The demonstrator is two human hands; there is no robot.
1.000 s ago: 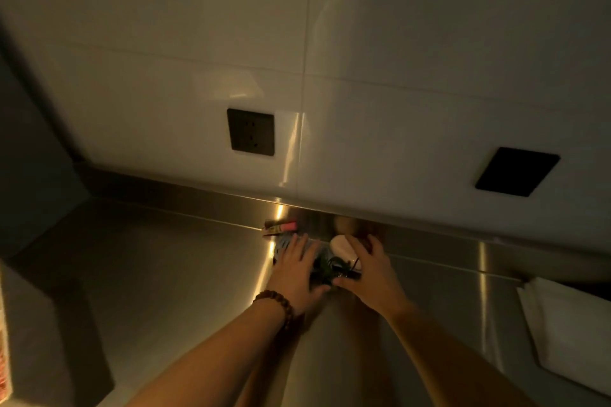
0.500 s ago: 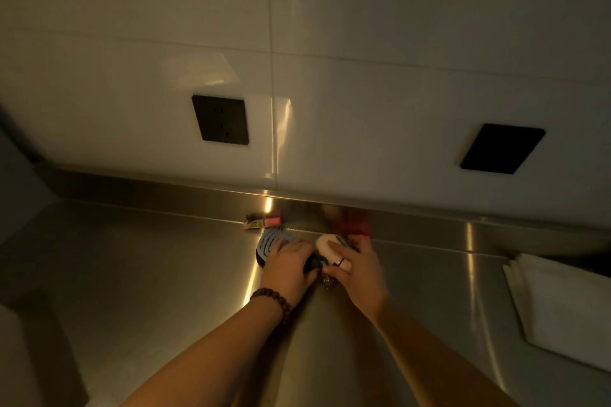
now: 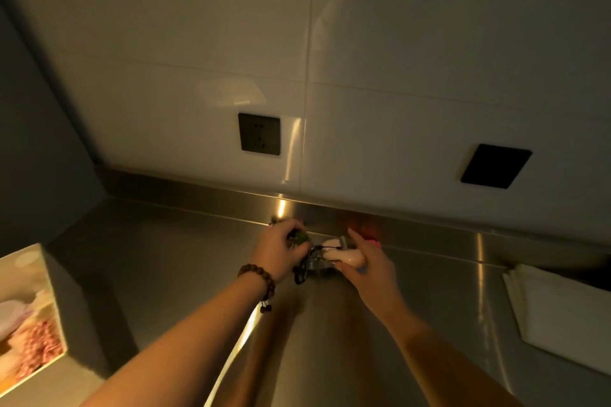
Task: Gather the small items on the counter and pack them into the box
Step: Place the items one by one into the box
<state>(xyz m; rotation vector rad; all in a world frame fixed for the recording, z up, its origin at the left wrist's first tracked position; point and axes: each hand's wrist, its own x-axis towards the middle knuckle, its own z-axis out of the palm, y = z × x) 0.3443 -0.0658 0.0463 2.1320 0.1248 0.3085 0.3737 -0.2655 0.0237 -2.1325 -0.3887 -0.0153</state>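
Lying against the back edge of the steel table (image 3: 165, 258), a cluster of small items (image 3: 317, 256) sits between both hands. The left hand (image 3: 279, 253) curls around a green piece (image 3: 300, 237); the right hand (image 3: 367, 263) grips a pale cream item (image 3: 344, 258). Well apart, at the left edge, the open box (image 3: 49, 291) holds pink and pale contents (image 3: 36, 344), too blurred to identify.

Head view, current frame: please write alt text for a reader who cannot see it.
Two bare hands gather small items at the back of a dim steel counter: the left hand grips a green item, the right hand holds a pale rounded object. An open box stands at the left edge, folded white cloth at the right.
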